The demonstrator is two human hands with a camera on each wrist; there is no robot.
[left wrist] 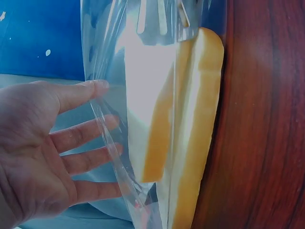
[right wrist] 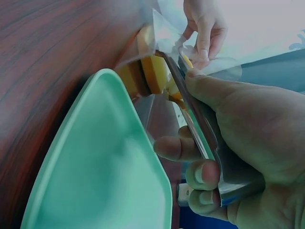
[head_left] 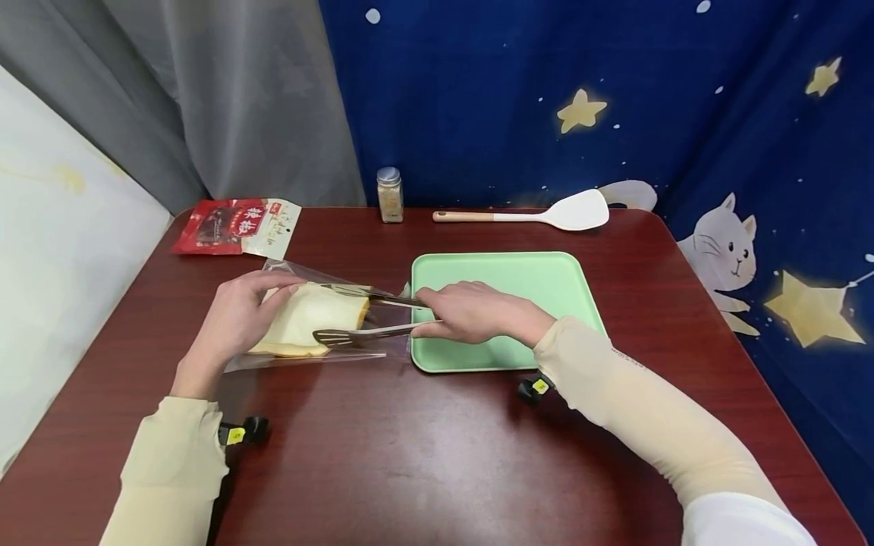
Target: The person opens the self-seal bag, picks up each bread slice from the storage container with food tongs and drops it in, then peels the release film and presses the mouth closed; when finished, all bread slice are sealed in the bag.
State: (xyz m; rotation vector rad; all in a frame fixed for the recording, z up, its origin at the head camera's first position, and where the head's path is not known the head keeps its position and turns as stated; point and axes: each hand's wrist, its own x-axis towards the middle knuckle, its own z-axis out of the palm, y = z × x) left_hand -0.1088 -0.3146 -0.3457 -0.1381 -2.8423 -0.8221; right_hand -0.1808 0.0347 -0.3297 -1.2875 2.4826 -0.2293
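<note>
A clear plastic bag point(head_left: 362, 356) with sliced bread point(head_left: 321, 307) lies on the left of the table. My left hand point(head_left: 242, 311) pinches the bag's upper edge between thumb and fingers; in the left wrist view the film point(left wrist: 112, 95) runs along the fingertips. Metal tongs point(head_left: 382, 331) are gripped in my right hand point(head_left: 471, 311), their arms spread and slotted ends over the bread. The left wrist view shows one slotted end point(left wrist: 157, 24) against a white slice, with a second slice point(left wrist: 198, 143) beside it. Thumb and fingers wrap the tong handles point(right wrist: 233, 167) in the right wrist view.
A light green tray point(head_left: 505, 356) sits just right of the bag, under my right hand. Along the back edge are a red and white packet point(head_left: 235, 227), a seasoning jar point(head_left: 390, 196) and a white spatula point(head_left: 576, 211) with a wooden handle. Curtains hang behind the table.
</note>
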